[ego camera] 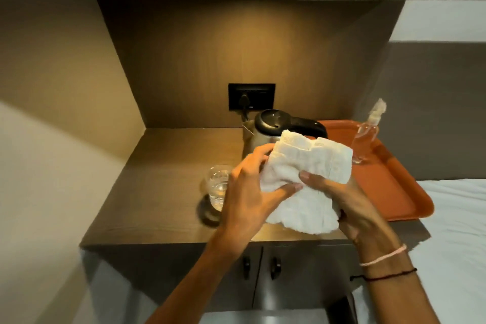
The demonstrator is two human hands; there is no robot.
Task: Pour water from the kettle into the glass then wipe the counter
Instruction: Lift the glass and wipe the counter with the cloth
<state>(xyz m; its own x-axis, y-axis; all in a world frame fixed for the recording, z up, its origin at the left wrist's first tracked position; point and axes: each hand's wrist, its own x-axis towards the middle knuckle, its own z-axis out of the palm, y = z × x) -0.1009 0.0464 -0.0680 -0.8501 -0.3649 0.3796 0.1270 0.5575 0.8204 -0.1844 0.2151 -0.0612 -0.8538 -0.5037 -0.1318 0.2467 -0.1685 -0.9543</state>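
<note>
A folded white cloth is held above the wooden counter by both hands. My left hand grips its left side, my right hand its lower right. A clear glass with water in it stands on the counter just left of my left hand. Behind the cloth stands the steel kettle with a black lid and handle, partly hidden by the cloth.
An orange tray lies on the right end of the counter and juts past its front edge, with a clear bottle on it. A black wall socket holds the kettle's plug. Cupboard doors with knobs sit below.
</note>
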